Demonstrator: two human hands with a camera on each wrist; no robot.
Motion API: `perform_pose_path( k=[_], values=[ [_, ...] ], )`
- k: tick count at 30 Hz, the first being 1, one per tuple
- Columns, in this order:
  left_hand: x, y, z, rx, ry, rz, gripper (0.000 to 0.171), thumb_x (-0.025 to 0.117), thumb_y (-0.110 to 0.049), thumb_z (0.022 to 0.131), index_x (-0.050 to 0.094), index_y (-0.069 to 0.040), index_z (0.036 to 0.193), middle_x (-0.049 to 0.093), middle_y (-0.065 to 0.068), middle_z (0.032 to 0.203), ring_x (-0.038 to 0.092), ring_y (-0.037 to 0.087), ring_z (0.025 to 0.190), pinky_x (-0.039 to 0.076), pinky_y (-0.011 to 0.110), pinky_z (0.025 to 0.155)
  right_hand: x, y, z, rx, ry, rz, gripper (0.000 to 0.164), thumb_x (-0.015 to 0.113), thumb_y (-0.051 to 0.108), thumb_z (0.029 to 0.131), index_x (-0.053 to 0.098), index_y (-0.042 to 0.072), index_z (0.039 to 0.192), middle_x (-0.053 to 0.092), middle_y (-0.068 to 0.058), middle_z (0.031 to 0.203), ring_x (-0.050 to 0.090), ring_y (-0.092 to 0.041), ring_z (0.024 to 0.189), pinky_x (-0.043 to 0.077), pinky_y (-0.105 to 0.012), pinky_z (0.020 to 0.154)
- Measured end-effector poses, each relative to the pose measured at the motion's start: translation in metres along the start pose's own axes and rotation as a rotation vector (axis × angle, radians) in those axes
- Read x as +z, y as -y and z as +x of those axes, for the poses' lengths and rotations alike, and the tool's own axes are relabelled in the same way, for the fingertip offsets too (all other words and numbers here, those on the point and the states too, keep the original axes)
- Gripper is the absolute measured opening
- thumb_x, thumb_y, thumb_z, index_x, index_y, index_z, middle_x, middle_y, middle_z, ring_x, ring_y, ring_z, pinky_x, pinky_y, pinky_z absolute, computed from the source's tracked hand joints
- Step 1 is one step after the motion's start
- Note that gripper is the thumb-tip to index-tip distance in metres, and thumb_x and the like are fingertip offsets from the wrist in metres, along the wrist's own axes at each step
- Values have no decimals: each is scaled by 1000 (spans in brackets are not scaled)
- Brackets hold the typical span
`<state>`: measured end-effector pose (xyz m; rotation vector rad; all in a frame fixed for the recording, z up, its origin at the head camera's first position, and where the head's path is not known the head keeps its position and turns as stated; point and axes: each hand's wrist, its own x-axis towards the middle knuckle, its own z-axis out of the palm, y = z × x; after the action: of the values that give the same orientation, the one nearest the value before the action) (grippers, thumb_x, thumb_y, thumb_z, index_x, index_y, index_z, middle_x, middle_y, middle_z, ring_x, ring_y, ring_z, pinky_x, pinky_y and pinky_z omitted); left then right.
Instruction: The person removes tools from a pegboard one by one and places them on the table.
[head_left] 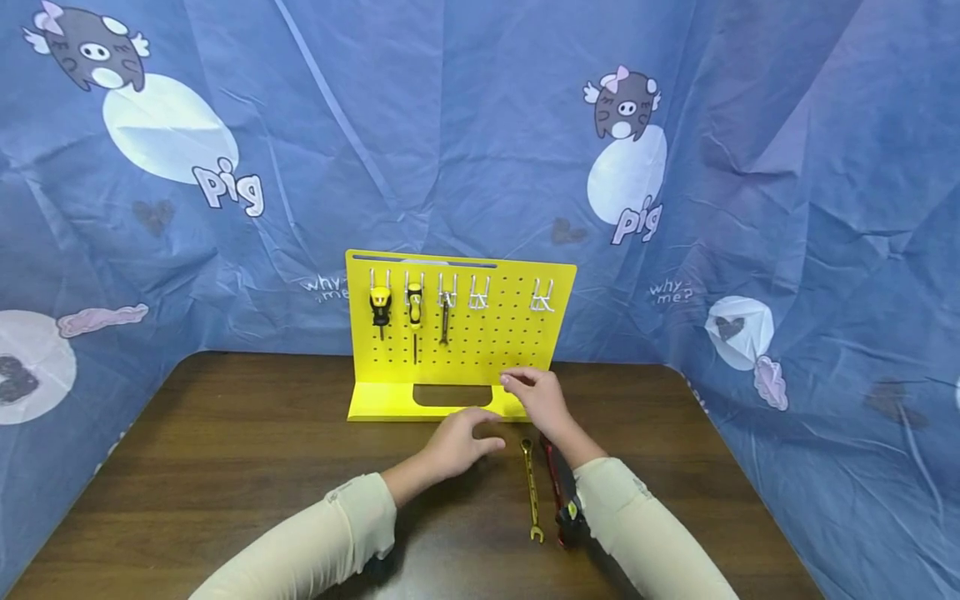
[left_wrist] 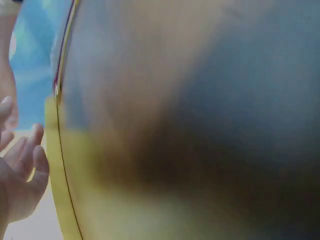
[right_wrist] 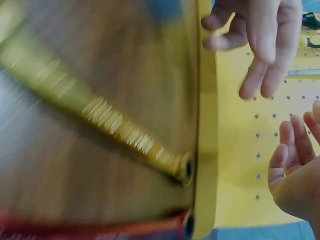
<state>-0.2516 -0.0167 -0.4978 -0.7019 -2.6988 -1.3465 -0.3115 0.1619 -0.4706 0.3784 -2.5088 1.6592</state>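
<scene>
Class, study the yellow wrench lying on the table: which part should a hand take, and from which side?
Take the yellow wrench by its mid-shaft from above: it lies flat, lengthwise, and the red tool lies close along its right, so pinch across the slim shaft.

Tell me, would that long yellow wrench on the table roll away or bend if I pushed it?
Probably neither. The yellow wrench lies flat on the table and looks thin and flat-sided, so it would likely slide rather than roll. It looks like metal, so probably stiff and somewhat heavy for its size.
</scene>
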Motion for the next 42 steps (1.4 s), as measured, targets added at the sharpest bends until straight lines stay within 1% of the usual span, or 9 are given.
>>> perform_pose_path(
  k=[8,13,14,15,20,26,35,39,42],
  values=[
    [-36,26,25,-109,-303,-45,47,78,-17,90,64,2,130,66,16,128,66,31,111,50,47,97,28,25,27,10,-62,210,26,71,12,95,72,-3,116,74,-10,97,69,-18,87,51,-58,91],
    [-51,32,32,-180,-379,-20,56,77,-20,91,57,-1,140,62,16,136,64,24,66,55,42,83,43,42,36,-27,-49,178,31,72,14,95,70,2,124,73,-9,101,70,-19,90,54,-53,88],
    [-53,33,32,-185,-390,-7,57,77,-20,91,56,-2,141,62,16,135,63,22,64,54,42,83,46,46,38,-42,-46,173,32,72,14,95,70,3,125,72,-10,102,70,-20,91,56,-49,87],
    [-54,33,33,-195,-397,-3,59,77,-20,91,55,-2,143,62,15,135,60,23,58,54,41,80,49,50,39,-55,-47,163,33,71,14,95,69,4,127,72,-9,103,70,-20,92,57,-45,86],
    [-60,35,36,-228,-418,18,63,76,-20,92,49,-4,147,64,13,133,67,30,78,55,44,84,60,70,50,-144,-85,57,36,69,16,97,66,12,133,72,-6,109,69,-20,96,58,-29,78],
    [-61,34,39,-278,-403,33,61,71,-21,97,46,-9,151,65,11,133,59,25,64,49,36,57,69,90,63,-247,-151,-74,41,68,10,97,63,14,138,70,-7,111,68,-21,95,57,-25,72],
    [-62,34,43,-298,-392,42,60,66,-21,100,42,-11,153,66,10,132,48,16,46,44,32,49,76,97,71,-221,-115,-193,47,59,5,101,54,15,147,66,-5,103,60,-14,74,51,-24,55],
    [-64,33,43,-312,-379,56,60,65,-22,100,41,-11,154,65,9,133,57,21,57,46,34,53,78,98,72,-211,-129,-216,47,59,5,101,54,14,146,65,-5,102,55,-14,69,50,-24,54],
    [-66,33,42,-320,-381,62,60,65,-21,100,41,-11,154,65,8,133,56,19,55,46,33,52,81,100,72,-214,-144,-221,46,60,4,100,56,15,144,65,-6,106,56,-13,67,50,-22,55]
  ],
)
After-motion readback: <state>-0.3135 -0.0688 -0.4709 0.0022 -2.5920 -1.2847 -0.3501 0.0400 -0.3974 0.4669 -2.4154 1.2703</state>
